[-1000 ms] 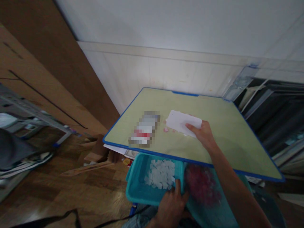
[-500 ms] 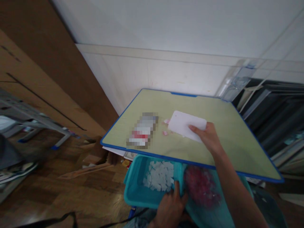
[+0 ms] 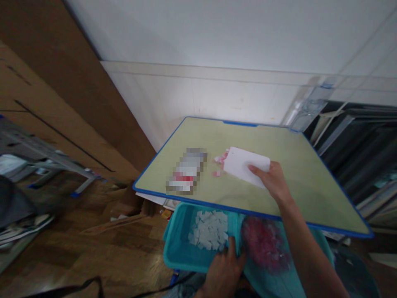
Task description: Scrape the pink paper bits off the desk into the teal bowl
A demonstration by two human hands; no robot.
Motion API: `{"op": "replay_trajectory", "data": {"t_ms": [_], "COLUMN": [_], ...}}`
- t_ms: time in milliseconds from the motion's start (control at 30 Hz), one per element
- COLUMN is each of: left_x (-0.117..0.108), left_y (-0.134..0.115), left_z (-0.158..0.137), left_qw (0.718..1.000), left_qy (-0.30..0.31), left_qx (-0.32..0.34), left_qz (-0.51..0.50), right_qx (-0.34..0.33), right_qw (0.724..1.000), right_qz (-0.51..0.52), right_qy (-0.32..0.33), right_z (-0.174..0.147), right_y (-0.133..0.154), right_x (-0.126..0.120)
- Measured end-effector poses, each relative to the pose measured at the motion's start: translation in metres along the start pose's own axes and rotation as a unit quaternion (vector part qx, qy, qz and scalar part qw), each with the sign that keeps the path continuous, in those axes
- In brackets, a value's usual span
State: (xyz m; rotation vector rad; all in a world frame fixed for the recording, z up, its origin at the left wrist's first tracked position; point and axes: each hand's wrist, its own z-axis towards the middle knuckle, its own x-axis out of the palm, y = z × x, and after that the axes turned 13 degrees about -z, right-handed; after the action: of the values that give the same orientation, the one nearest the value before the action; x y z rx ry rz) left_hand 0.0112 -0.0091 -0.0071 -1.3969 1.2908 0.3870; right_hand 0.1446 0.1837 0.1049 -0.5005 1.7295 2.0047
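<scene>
My right hand [image 3: 271, 178] is closed on a flat white plastic card [image 3: 245, 163] with rounded corners, thumb on top. The card lies low over the yellow-green folding table [image 3: 273, 138]. Small pink and white pieces [image 3: 221, 158] peek out along its left edge, and a loose one [image 3: 216, 174] lies just left of it. My left hand [image 3: 223, 269] is at the near right corner of a teal basin [image 3: 182, 260], index finger inside and thumb outside the wall, apparently gripping the rim. White flat pieces [image 3: 209, 229] are heaped inside that basin.
A pixelated flat object [image 3: 186, 170] lies on the table's left. Right of the teal basin, a clear bag of pinkish-red pieces [image 3: 265, 244] sits in another teal tub [image 3: 260, 281]. A plastic bottle [image 3: 313, 103] stands behind the table. Cardboard, a stepladder [image 3: 56, 153] and a person's shoe [image 3: 27, 227] are at left.
The white card has shifted slightly right in my right hand, uncovering more pink pieces at its left edge. My left hand stays at the basin.
</scene>
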Motion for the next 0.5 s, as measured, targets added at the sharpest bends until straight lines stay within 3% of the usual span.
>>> {"op": "replay_trajectory", "data": {"t_ms": [200, 300, 500], "left_x": [0.003, 0.003, 0.001], "left_y": [0.002, 0.002, 0.001], "left_z": [-0.001, 0.000, 0.000], "left_qw": [1.000, 1.000, 1.000], "left_qy": [-0.003, 0.003, 0.017], "left_qx": [0.002, 0.002, -0.001], "left_qz": [0.007, 0.006, -0.001], "right_qx": [-0.025, -0.003, 0.025], "right_qw": [1.000, 1.000, 0.999], "right_qz": [-0.004, -0.017, -0.026], "right_qy": [0.015, -0.004, 0.023], "right_z": [0.004, 0.004, -0.001], "right_y": [-0.009, -0.011, -0.005], "right_x": [0.013, 0.008, -0.009]}}
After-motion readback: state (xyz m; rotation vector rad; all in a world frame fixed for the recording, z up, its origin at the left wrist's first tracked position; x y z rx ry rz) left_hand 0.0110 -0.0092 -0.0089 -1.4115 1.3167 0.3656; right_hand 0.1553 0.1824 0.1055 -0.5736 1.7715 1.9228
